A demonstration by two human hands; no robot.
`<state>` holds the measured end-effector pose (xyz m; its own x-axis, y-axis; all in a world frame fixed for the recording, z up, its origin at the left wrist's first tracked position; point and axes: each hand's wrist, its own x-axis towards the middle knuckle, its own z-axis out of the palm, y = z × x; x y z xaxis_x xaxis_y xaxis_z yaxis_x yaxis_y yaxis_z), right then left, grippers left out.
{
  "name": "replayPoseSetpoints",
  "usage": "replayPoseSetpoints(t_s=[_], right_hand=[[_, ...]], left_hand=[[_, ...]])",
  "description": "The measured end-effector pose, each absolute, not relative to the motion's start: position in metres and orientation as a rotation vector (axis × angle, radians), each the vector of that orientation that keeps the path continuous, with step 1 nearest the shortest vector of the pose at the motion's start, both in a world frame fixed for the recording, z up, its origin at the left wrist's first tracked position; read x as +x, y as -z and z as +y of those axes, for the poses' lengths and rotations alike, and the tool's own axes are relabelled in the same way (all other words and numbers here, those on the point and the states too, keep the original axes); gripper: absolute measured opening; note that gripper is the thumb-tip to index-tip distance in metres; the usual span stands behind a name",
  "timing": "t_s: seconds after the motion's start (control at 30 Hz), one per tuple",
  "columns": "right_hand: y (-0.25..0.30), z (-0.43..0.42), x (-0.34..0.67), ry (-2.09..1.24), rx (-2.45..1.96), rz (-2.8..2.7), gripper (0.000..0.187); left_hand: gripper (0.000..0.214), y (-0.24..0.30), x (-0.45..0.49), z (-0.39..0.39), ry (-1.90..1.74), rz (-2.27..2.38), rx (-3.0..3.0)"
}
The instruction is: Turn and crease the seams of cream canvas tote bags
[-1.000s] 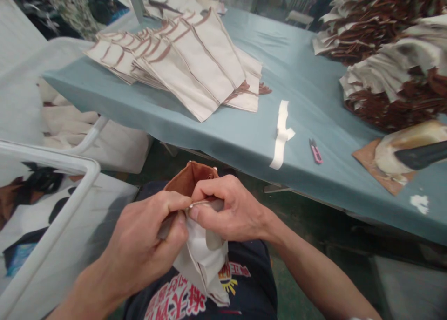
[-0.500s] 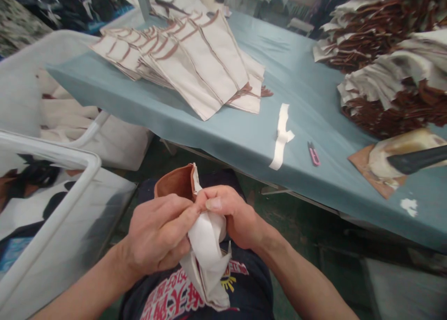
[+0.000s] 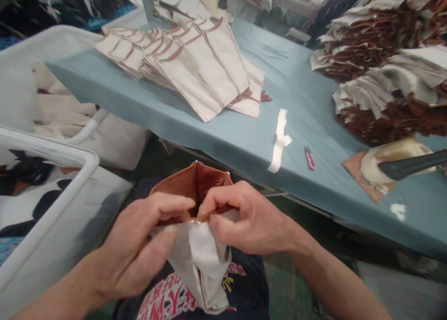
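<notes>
Over my lap is a sewn tube-like piece [image 3: 181, 245], pale off-white cloth outside with a brown lining [image 3: 178, 185] showing in its wide mouth. My right hand [image 3: 251, 217] pinches the near rim just right of a seam, thumb outside and bent fingers over the edge. Loosely astride the same rim on the left is my left hand [image 3: 136, 241], its fingers over the mouth and its thumb along the pale outside. A pale strip hangs down the seam below the rim. The lower end of the piece rests against my dark printed clothing [image 3: 164, 296].
On the blue-covered table [image 3: 244, 152] lie a stack of pale panels [image 3: 206, 64], a white strip [image 3: 278, 143], pink thread snips [image 3: 309, 159] and a glue pot with a black-handled brush [image 3: 387, 166]. Brown-and-white piles [image 3: 387, 96] stand right. White bins [image 3: 94, 189] stand left.
The piece's mouth has opened wider, showing more brown lining. My hands, pinched close together before, have moved apart; the left fingers have loosened and spread, while the right still pinches the rim.
</notes>
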<state>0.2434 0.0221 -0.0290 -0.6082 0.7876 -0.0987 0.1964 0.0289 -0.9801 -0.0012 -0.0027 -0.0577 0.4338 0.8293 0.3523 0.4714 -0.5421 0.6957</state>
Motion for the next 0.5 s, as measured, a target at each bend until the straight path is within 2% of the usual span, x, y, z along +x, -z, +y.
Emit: replayPoseSetpoints(t_s=[0.13, 0.2, 0.37, 0.5], right_hand=[[0.021, 0.018, 0.248, -1.086, -0.924, -2.134, 0.023], [0.02, 0.017, 0.251, -0.95, -0.87, -2.207, 0.024], [0.027, 0.014, 0.259, -0.762, -0.866, -2.317, 0.029], [0.036, 0.01, 0.259, -0.776, -0.906, -2.278, 0.029]], left_hand=[[0.053, 0.03, 0.001, 0.014, -0.606, 0.926, 2.007], [0.054, 0.023, 0.003, 0.022, -0.527, 0.83, 2.129], [0.051, 0.038, 0.007, 0.021, -0.677, 0.668, 2.672], [0.052, 0.045, 0.004, 0.018, -0.65, 0.674, 2.715]])
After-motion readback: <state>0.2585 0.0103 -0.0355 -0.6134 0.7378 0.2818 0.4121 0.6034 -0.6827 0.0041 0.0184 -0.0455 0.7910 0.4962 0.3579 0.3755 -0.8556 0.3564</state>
